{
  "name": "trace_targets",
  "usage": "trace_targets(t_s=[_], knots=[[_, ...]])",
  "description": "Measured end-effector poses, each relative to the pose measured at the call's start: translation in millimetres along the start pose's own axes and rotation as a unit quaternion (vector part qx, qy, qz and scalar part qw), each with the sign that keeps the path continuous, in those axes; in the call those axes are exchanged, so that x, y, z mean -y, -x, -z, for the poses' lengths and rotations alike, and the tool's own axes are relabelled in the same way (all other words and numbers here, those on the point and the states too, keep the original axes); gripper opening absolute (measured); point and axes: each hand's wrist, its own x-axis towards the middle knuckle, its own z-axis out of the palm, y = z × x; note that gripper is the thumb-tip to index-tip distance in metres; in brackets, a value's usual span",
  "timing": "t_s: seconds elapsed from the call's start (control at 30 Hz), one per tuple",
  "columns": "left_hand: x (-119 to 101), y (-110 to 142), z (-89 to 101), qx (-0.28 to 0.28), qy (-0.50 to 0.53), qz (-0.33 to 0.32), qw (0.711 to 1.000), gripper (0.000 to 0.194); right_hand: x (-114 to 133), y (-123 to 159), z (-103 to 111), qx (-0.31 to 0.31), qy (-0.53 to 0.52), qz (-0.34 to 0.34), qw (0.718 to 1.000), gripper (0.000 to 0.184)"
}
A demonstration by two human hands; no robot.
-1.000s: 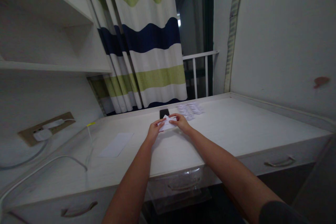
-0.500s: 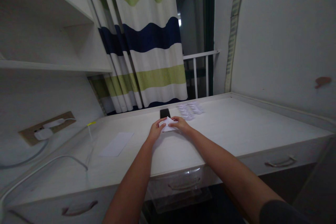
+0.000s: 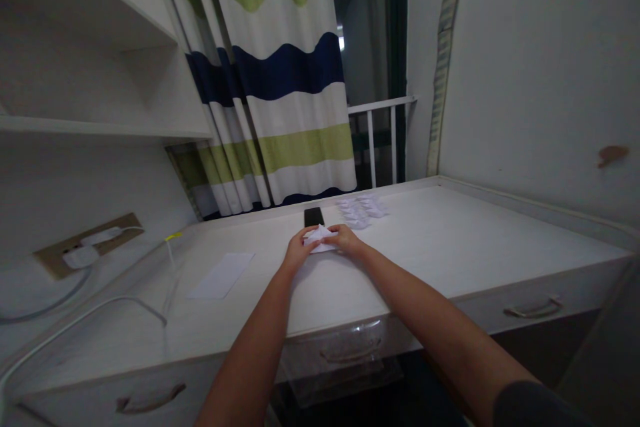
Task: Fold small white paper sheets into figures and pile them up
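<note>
A folded piece of white paper (image 3: 320,235) is held between my two hands just above the desk, its pointed tip facing away from me. My left hand (image 3: 299,248) grips its left side, the thumb on the near face. On the right side my right hand (image 3: 345,239) pinches it, thumb close to the middle of the paper. Just beyond my hands lies a black phone (image 3: 314,216). To its right sit several folded white paper pieces (image 3: 361,211) in rows. A flat white sheet (image 3: 223,275) rests left of my left forearm.
The white desk (image 3: 500,233) has a raised back edge and drawers with metal handles (image 3: 534,309) along its front. A white cable (image 3: 125,298) runs over the left side, near chargers (image 3: 83,255) in a wall socket. Shelves overhang at upper left; a striped curtain (image 3: 295,73) hangs behind.
The thumbs have drawn closer together over the paper's middle. The paper looks flatter and more folded at its near side than before.
</note>
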Motion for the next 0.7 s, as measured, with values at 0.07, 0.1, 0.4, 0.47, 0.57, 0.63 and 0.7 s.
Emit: trace_targets(t_s=[0.07,0.1,0.4,0.47,0.57,0.63,0.7], knots=[[-2.9,0.8,0.4,-0.010,0.012,0.002,1.000,0.046,-0.3,0.1,-0.4,0.008,-0.017,0.004,1.000,0.025],[-4.2,1.1,0.5,-0.013,0.019,0.007,1.000,0.047,-0.5,0.2,-0.4,0.013,-0.027,0.007,1.000,0.025],[-4.0,-0.6,1.6,-0.033,0.081,0.097,0.991,0.035,-1.5,1.2,2.1,0.010,-0.052,0.007,0.999,0.026],[-2.9,-0.2,1.7,-0.028,0.109,0.123,0.986,0.032,-2.8,0.6,1.9,0.013,-0.067,0.006,0.998,0.027],[-2.5,1.0,1.8,-0.025,0.146,0.131,0.980,0.031,-3.7,0.4,1.4,0.012,-0.083,0.002,0.996,0.028],[-2.4,1.3,1.8,-0.019,0.163,0.132,0.978,0.032,-3.2,1.1,1.4,0.008,-0.088,0.004,0.996,0.028],[-2.0,0.8,1.7,-0.016,0.178,0.133,0.975,0.032,-2.4,1.8,1.6,0.005,-0.092,0.010,0.996,0.027]])
